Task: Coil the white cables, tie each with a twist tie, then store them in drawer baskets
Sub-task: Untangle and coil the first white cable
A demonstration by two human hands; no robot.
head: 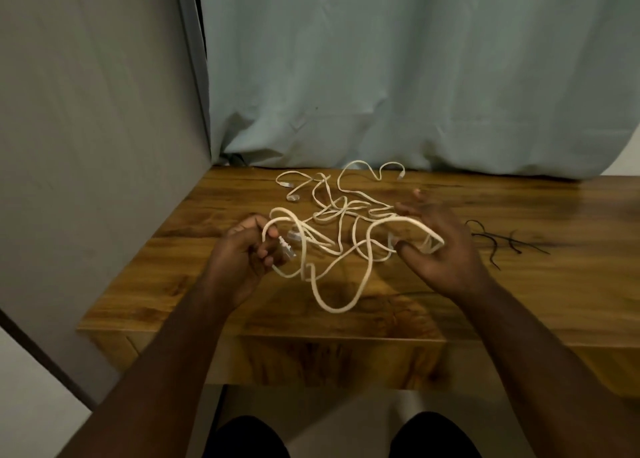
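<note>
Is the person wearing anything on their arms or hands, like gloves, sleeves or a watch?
No. Both forearms are bare right down to the bottom edge of the picture, with no sleeves showing. The left hand and right hand are ungloved, and no watch, bracelet or ring is visible on either.

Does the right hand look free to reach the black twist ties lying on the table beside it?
Probably not yet: the right hand has white cable looped over its fingers. The twist ties lie close on its right, with nothing between.
</note>
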